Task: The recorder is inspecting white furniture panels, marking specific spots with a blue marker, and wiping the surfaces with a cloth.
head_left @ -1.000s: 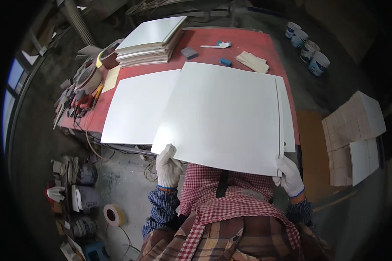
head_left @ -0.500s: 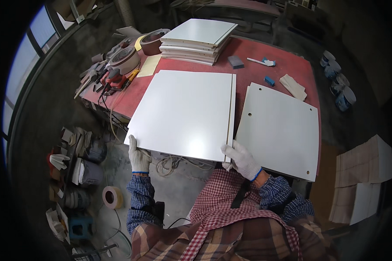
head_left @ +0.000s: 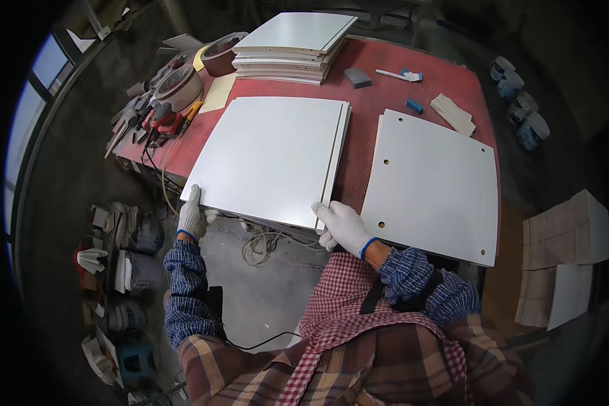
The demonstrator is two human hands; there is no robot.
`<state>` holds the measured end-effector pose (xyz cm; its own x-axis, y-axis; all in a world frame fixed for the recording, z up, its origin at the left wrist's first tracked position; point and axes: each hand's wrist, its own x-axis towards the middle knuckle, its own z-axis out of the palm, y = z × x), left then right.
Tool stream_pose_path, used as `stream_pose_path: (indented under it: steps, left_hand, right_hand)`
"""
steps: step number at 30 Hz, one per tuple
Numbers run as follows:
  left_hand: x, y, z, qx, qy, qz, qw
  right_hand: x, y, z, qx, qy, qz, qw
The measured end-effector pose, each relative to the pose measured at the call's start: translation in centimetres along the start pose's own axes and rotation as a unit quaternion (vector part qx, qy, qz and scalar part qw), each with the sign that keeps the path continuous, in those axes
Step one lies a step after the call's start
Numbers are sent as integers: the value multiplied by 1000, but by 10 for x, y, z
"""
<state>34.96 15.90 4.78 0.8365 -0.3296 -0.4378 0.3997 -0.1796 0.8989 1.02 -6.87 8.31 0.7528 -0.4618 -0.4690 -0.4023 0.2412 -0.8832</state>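
A glossy white panel (head_left: 264,159) with a groove along its right side lies at the near edge of the red table. My left hand (head_left: 192,215), in a white knit glove, grips its near left corner, thumb on top and fingers underneath. At the near right corner my gloved right hand (head_left: 345,227) also pinches the panel, thumb over the grooved strip. To the right lies a second white panel (head_left: 436,189) with round holes near its edges, apart from the first. A stack of similar white panels (head_left: 294,34) stands at the far side.
On the red table (head_left: 358,135) at left are a red sander (head_left: 164,122) and abrasive rolls (head_left: 179,88). A grey block (head_left: 357,78), a small blue block (head_left: 414,105) and a cloth (head_left: 453,115) lie farther back. Cables (head_left: 257,247) hang below the near edge; cartons (head_left: 565,230) stand right.
Both hands have shifted left with the grooved panel, widening the gap to the holed panel. Another hole at the holed panel's near left now shows. The view has also shifted slightly.
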Motion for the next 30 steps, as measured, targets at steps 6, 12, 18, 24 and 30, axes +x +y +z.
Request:
stream_pose_path:
  steps: [6, 12, 18, 24, 30]
  left_hand:
    - [17, 0, -6, 82, -6, -31, 996]
    - [64, -23, -30, -1, -1, -26, 1000]
    - [65, -29, -35, -15, 8, 5, 1000]
    - [-1, -31, 2, 32, -4, 15, 999]
    - [-102, -29, 90, 78, -154, -58, 983]
  right_hand:
    - [-34, -19, -10, -107, -58, 35, 992]
    - [-83, -10, -76, -38, 16, -43, 998]
    - [-123, 14, -164, -12, 183, -70, 981]
    - [-143, 11, -235, -37, 309, -95, 946]
    - [-85, -7, -338, -289, 404, -116, 860]
